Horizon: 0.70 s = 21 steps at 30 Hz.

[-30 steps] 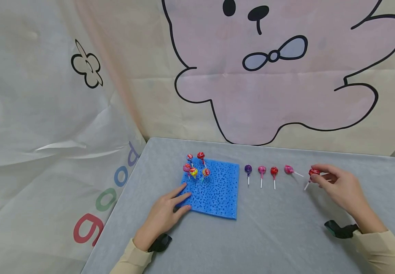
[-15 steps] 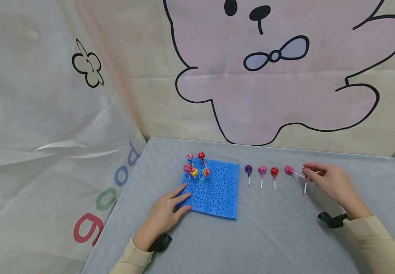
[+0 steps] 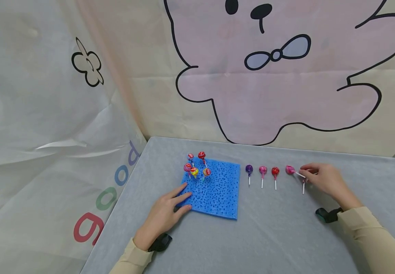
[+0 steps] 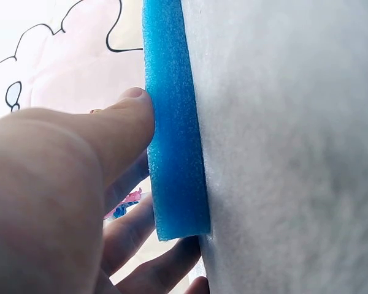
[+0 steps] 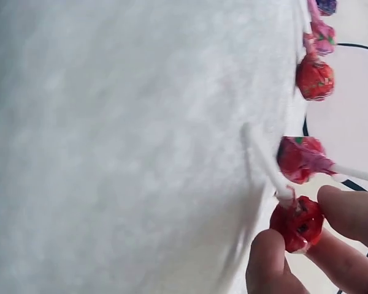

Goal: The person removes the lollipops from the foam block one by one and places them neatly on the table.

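My right hand (image 3: pixel 322 179) pinches the head of a red lollipop (image 5: pixel 297 223) between thumb and fingers; its white stick (image 3: pixel 303 187) points down at the grey table (image 3: pixel 272 236). A pink lollipop (image 3: pixel 290 170) lies just left of the hand. My left hand (image 3: pixel 164 213) rests flat on the near left corner of the blue sponge block (image 3: pixel 218 188), fingers (image 4: pixel 119 131) straight against its edge (image 4: pixel 172 141). Several lollipops (image 3: pixel 197 165) stand planted in the sponge's far left corner.
A purple (image 3: pixel 249 169), a pink (image 3: pixel 263 170) and a red lollipop (image 3: pixel 275 172) lie in a row between the sponge and the right hand. Printed cloth backdrops (image 3: pixel 269 76) close off the table's far and left sides.
My right hand has lifted the red lollipop off the table and moved left with it, toward the pink lollipop. The left hand has stayed on the sponge.
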### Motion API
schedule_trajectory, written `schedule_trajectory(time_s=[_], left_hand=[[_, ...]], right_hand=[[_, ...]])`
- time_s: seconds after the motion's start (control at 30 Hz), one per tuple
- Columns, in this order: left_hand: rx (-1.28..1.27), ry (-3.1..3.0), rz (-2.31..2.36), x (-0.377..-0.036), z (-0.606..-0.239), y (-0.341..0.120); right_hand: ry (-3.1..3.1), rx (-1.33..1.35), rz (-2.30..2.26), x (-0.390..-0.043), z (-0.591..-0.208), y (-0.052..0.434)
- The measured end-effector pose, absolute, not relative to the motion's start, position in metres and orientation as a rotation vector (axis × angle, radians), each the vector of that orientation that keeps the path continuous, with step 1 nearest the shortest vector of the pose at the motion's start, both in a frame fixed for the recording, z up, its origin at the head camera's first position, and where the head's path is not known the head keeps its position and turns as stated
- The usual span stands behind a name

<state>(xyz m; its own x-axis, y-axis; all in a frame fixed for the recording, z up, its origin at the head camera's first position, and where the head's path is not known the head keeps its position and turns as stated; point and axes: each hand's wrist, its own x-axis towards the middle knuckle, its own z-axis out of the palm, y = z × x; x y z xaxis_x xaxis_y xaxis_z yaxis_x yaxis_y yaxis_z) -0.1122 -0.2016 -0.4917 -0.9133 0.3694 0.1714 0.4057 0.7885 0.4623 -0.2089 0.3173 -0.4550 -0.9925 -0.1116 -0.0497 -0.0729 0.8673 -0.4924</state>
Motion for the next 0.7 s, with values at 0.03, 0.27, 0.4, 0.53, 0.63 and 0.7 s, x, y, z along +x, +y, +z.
schedule_trajectory(time_s=[0.03,0.27,0.4,0.53,0.63,0.7], left_hand=[[-0.628,-2.903,-0.774,-0.112,-0.492,-0.202],[-0.627,-2.904,-0.775,-0.112,-0.491,-0.201],[-0.634,-2.897,-0.785,-0.113,-0.491,-0.2],[-0.632,-2.897,-0.791,-0.113,-0.492,-0.2],[-0.629,-2.902,-0.784,-0.113,-0.492,-0.201],[-0.623,-2.909,-0.782,-0.113,-0.493,-0.202]], right_hand=[[2.961,-0.153,-0.765,-0.21,-0.456,0.318],[2.941,-0.15,-0.753,-0.213,-0.46,0.319],[2.941,-0.121,-0.775,-0.212,-0.46,0.321],[2.941,-0.08,-0.776,-0.21,-0.457,0.32],[2.954,-0.071,-0.772,-0.206,-0.45,0.319],[2.979,-0.08,-0.769,-0.203,-0.445,0.317]])
